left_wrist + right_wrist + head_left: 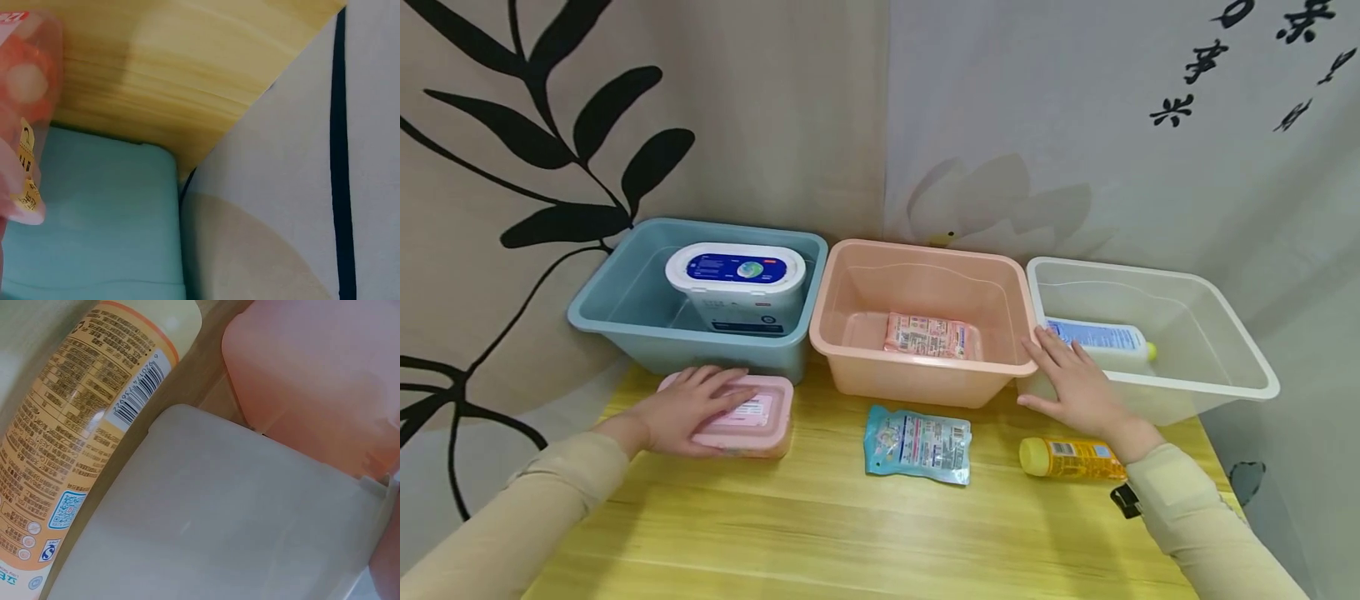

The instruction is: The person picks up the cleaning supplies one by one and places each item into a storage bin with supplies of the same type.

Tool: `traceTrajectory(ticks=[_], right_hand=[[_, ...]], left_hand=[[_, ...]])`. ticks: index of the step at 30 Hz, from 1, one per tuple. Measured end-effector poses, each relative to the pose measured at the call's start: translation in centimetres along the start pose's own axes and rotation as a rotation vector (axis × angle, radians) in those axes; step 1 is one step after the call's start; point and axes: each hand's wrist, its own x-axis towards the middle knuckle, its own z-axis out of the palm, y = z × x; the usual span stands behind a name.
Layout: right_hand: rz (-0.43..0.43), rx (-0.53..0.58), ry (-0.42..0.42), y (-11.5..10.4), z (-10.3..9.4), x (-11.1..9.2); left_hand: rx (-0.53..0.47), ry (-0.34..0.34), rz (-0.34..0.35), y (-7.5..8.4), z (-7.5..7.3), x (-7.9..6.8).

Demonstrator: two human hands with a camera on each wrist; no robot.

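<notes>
My left hand [688, 412] rests with extended fingers across the lid of a pink lidded box [772, 421], in front of the blue bin [700, 350]. At the left edge of the left wrist view, the box's clear side [28, 81] shows orange-red contents. With fingers spread, my right hand [1075, 396] touches the rims where the peach bin [917, 379] and the white bin [1210, 387] meet. An orange bottle with a yellow cap [1075, 459] lies under the right wrist, its printed label [81, 419] close in the right wrist view.
A blue pouch [917, 444] lies on the wooden table [850, 533]. Inside the blue bin stands a white-lidded pack [737, 292]. The peach bin holds a pink packet [928, 336], the white bin a white bottle with a blue label [1105, 340]. A curtain [775, 108] hangs behind.
</notes>
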Motion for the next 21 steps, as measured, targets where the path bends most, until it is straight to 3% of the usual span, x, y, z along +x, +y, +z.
traceTrajectory(ticks=[4,11,16,21], right_hand=[[-0.004,-0.003,0.001,0.0,0.0,0.0],[-0.003,0.007,0.003,0.2,0.2,-0.1],[-0.008,0.002,0.008,0.3,0.4,-0.1],[-0.009,-0.006,0.013,0.1,0.3,0.0]], left_hand=[[0.015,-0.003,-0.026,0.2,-0.1,0.0],[0.031,0.048,0.007,0.7,-0.4,-0.1],[0.041,0.031,0.011,1.3,-1.4,-0.1],[0.075,0.079,0.054,1.8,-2.7,-0.1]])
